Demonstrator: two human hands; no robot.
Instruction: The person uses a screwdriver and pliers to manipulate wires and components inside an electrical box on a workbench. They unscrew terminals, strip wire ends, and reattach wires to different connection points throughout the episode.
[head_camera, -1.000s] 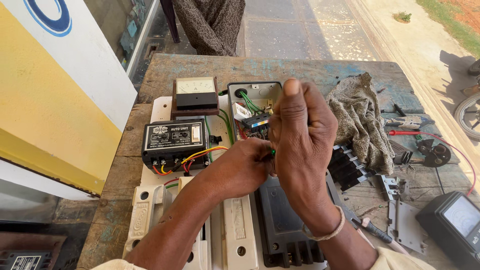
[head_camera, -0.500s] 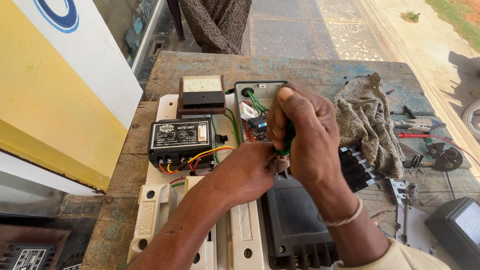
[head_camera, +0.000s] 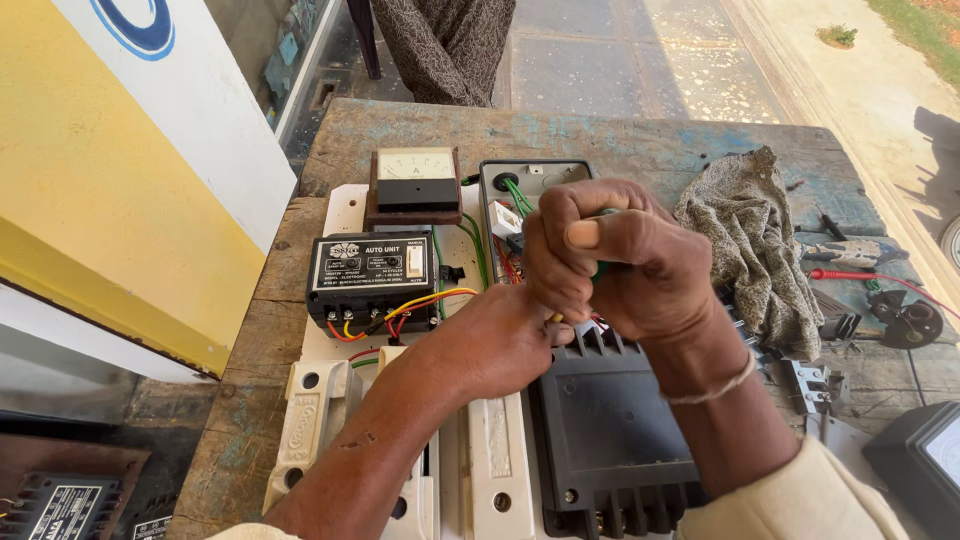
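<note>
My right hand (head_camera: 615, 262) is closed in a fist around a green-handled screwdriver (head_camera: 603, 216), held upright over a white panel board (head_camera: 345, 215). My left hand (head_camera: 490, 345) rests just below it, fingers pinched at the screwdriver's tip beside coloured wires; the tip itself is hidden. On the board sit a black control box (head_camera: 370, 275), an analogue meter (head_camera: 415, 180), an open grey box (head_camera: 492, 180) with green wires, and a black finned unit (head_camera: 610, 440).
White fuse holders (head_camera: 310, 420) lie at the board's near left. A crumpled cloth (head_camera: 750, 240), pliers (head_camera: 850, 250), a red wire (head_camera: 870, 275) and a meter (head_camera: 925, 460) are on the right of the wooden table (head_camera: 640, 135). Another person (head_camera: 445, 40) stands at the far edge. A yellow and white panel (head_camera: 110, 180) is on the left.
My right hand has curled from raised fingers into a tight fist on the screwdriver and turned. My left hand stays at the tip.
</note>
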